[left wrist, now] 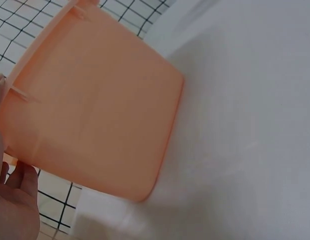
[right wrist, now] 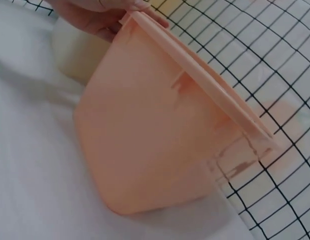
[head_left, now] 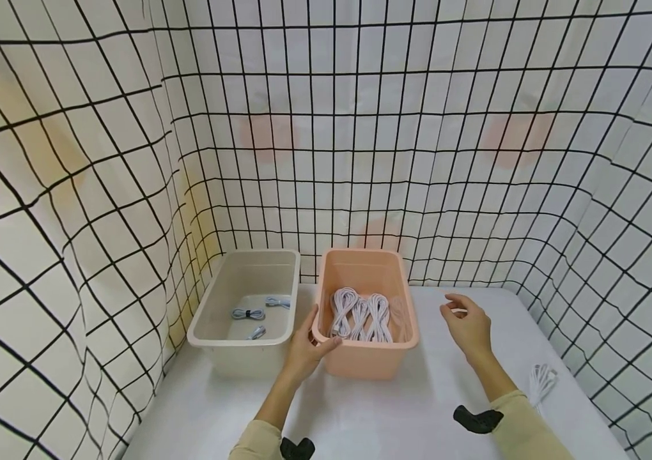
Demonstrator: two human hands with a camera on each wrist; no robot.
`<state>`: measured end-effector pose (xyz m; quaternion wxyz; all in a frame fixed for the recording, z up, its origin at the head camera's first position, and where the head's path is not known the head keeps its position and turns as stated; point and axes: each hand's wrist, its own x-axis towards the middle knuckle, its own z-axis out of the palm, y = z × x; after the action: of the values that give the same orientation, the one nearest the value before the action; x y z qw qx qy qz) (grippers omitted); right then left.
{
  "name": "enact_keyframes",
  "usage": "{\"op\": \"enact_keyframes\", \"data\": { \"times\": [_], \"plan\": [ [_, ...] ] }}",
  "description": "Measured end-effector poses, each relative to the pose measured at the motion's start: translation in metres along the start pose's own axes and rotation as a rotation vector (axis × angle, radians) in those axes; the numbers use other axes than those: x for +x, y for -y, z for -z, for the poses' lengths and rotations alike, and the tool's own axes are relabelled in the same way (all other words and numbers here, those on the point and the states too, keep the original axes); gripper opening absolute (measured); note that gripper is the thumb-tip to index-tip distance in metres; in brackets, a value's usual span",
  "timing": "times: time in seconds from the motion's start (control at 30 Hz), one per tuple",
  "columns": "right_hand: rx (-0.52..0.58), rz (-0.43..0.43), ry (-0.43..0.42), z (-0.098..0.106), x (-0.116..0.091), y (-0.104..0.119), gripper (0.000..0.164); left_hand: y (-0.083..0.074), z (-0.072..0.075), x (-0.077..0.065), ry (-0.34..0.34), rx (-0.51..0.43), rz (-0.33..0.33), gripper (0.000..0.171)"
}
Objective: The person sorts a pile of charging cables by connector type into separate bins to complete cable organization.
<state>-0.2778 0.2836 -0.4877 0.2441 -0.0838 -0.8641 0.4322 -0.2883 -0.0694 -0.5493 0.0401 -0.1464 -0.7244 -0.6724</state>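
Observation:
My left hand (head_left: 303,351) grips the front left corner of a peach plastic bin (head_left: 369,361), with the thumb on the front rim. Inside that bin lie several bundled white cables (head_left: 360,314); a faint, blurred shape shows near its right wall. My right hand (head_left: 470,329) is raised to the right of the bin, apart from it, fingers loosely bent and holding nothing visible. The left wrist view shows the bin's outer wall (left wrist: 99,105) and part of my left hand (left wrist: 17,200). In the right wrist view, my left hand (right wrist: 102,17) is at the rim.
A cream bin (head_left: 245,358) stands left of the peach one, holding a few small tied grey-blue cables (head_left: 248,314). One white cable bundle (head_left: 543,378) lies at the right of the white table (head_left: 395,421). Black wire mesh (head_left: 355,153) encloses the back and sides.

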Motion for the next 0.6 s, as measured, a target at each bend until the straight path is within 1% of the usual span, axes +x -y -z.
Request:
{"op": "enact_keyframes", "data": {
  "times": [0.13, 0.23, 0.43, 0.6],
  "plan": [
    [0.002, -0.033, -0.027, 0.013, -0.006, -0.014, 0.032, 0.001, -0.001, 0.000, 0.005, -0.006, -0.002, 0.098],
    [-0.015, -0.041, -0.047, 0.021, -0.012, -0.026, 0.031, 0.000, -0.001, 0.000, 0.006, -0.005, 0.009, 0.099],
    [-0.079, 0.011, -0.111, 0.032, -0.021, -0.058, 0.031, 0.000, -0.001, 0.000, 0.006, -0.001, 0.017, 0.099],
    [-0.117, 0.031, -0.164, 0.038, -0.034, -0.087, 0.029, 0.001, -0.002, 0.000, 0.013, -0.003, 0.034, 0.100]
  ]
}}
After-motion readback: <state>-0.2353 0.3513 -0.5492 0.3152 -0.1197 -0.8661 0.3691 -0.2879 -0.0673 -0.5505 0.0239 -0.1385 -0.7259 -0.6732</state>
